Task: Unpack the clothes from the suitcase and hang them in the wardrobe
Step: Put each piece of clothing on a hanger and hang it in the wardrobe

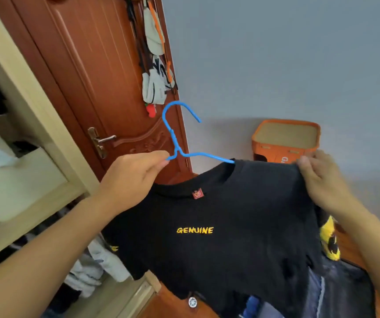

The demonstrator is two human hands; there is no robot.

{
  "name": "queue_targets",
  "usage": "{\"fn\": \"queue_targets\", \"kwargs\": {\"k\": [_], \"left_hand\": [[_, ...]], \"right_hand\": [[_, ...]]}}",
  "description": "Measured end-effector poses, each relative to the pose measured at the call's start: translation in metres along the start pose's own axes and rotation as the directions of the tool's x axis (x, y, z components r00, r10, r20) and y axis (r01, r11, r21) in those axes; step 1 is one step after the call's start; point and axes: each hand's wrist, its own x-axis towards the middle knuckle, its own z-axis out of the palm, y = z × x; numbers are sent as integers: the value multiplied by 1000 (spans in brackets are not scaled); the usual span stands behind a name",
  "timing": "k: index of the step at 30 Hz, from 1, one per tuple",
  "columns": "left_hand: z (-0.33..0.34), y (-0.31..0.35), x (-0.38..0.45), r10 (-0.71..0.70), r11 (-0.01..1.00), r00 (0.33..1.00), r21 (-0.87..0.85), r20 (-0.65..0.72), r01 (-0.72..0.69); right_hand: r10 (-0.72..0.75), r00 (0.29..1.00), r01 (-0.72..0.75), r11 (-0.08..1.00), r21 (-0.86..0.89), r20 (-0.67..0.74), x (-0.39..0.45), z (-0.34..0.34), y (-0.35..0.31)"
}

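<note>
We're mid-hanging — left hand (136, 177) pinching the blue hanger (177, 143), right hand (319, 177) gripping the black T-shirt (218, 230) shoulder (one hanger arm threaded) — wardrobe (24, 157) next.

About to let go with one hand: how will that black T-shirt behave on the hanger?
Probably floppy: the black T-shirt sags between the left hand and right hand. It may slide off, since only one arm of the blue hanger is inside the collar.

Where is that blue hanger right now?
The blue hanger is at the middle of the head view, in front of the brown door. The left hand pinches one arm; the other sits inside the black T-shirt collar.
</note>
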Motion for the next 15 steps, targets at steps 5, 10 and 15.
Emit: {"fn": "queue_targets", "kwargs": {"k": [5, 10, 15], "left_hand": [[-20, -9, -38, -293, 896, 953, -324, 78, 302], [-68, -27, -90, -373, 539, 782, -569, 500, 621], [-122, -59, -159, -294, 90, 631, -636, 718, 766]], "right_hand": [[-366, 907, 399, 906, -144, 210, -7, 71, -67], [-263, 954, 296, 908, -298, 147, -5, 155, -115], [-151, 959, 137, 988, 74, 241, -55, 228, -218]]}}
